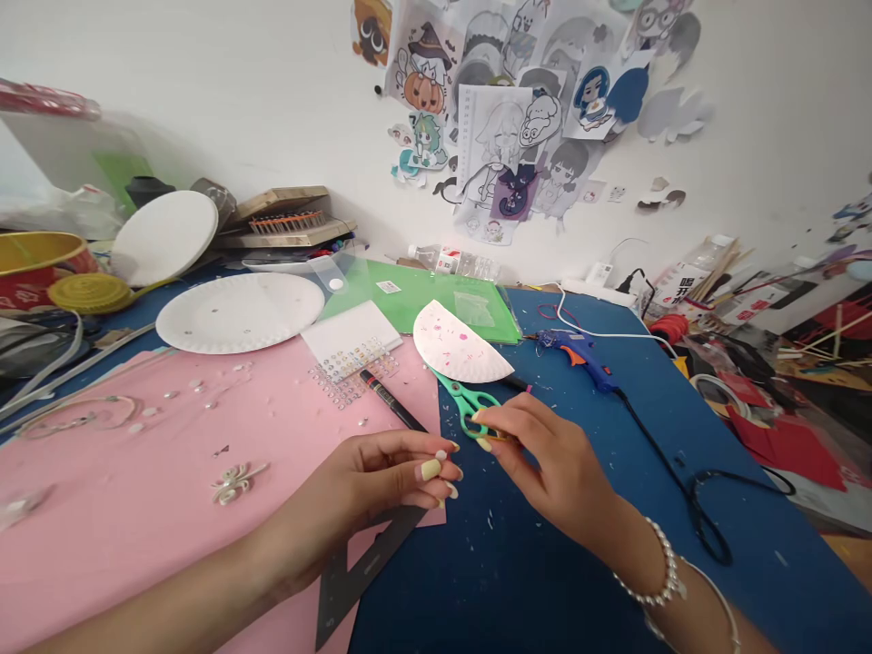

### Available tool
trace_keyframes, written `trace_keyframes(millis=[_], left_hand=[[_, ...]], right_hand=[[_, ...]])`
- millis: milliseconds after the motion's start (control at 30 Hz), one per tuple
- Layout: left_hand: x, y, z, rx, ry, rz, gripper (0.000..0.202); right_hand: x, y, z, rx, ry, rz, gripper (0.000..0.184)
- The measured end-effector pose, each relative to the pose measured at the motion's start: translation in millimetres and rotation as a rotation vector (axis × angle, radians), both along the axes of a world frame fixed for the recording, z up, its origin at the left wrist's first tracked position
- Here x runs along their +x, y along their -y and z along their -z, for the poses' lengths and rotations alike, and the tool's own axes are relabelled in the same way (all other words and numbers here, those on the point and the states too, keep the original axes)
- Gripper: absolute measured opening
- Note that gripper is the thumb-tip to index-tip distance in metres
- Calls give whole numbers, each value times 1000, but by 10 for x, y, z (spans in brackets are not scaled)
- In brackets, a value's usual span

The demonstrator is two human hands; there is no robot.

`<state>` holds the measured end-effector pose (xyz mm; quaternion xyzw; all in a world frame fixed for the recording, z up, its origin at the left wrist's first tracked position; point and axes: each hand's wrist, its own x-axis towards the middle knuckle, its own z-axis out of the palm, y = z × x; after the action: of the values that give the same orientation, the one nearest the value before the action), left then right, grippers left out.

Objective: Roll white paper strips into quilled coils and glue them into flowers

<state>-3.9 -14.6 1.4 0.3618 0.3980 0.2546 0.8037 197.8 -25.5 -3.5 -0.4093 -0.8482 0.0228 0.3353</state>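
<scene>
My left hand (401, 472) is closed in a pinch, with a small whitish piece (440, 456) between thumb and fingers; its exact kind is too small to tell. Fingertips of my right hand (551, 450) are drawn together right by the handle loops of the green scissors (470, 404). Whether they grip the scissors or something tiny cannot be made out. The blades of the scissors run under a folded white paper plate (460, 345) with pink marks. Below my left hand lies a dark triangle ruler (371, 568), and a black marker (391, 400) is just beyond it.
Pink paper (143, 472) covers the left of the blue table (579, 581), with a silvery spider-like ornament (235, 483) on it. Gem stickers (351, 368), a round paper plate (242, 313) and a green folder (409, 295) lie behind. A blue glue gun (586, 354) trails its cord at right.
</scene>
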Motion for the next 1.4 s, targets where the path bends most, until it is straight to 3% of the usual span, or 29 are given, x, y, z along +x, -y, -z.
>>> trace_keyframes(millis=[300,533,1400], left_hand=[[-51,-1,55,-12,54,-36,14],[-51,-3,17,-20,32,-41,14],[-44,7,61,4,27,-40,10]], right_hand=[[5,56,-9,250,184,26,14],[-25,51,-10,372,267,48,14],[-42,68,31,361,270,41,12]])
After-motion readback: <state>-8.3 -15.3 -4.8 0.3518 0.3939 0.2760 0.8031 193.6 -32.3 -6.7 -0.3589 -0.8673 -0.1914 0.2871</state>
